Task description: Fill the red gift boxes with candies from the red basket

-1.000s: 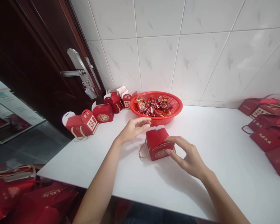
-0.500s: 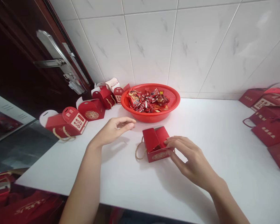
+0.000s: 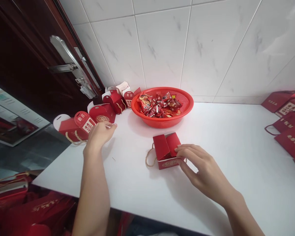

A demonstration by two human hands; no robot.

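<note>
A small red paper gift box (image 3: 171,163) with a gold-printed front and a twisted rope handle stands mid-table, its top flaps partly folded inward. My right hand (image 3: 199,164) grips its right front corner, fingers over the right flap and thumb by the front wall. Well left of it, my left hand (image 3: 100,135) is above the table, fingers loosely stretched with no object visible in them. Closest to that hand is a red box with a rope handle (image 3: 72,128), which it partly covers from view. Behind the gripped box sits a red plastic basket (image 3: 159,123) holding wrapped candies (image 3: 159,105).
More red boxes (image 3: 114,101) line the table's left back edge. Several dark red bags or boxes (image 3: 288,139) lie at the right. A tiled wall (image 3: 162,49) backs the white table (image 3: 137,186). Red bags (image 3: 44,209) lie below at left, near a dark door (image 3: 22,49).
My left hand has moved left, away from the gripped box and towards the row of boxes. My right hand stays on the box. The view has shifted slightly.
</note>
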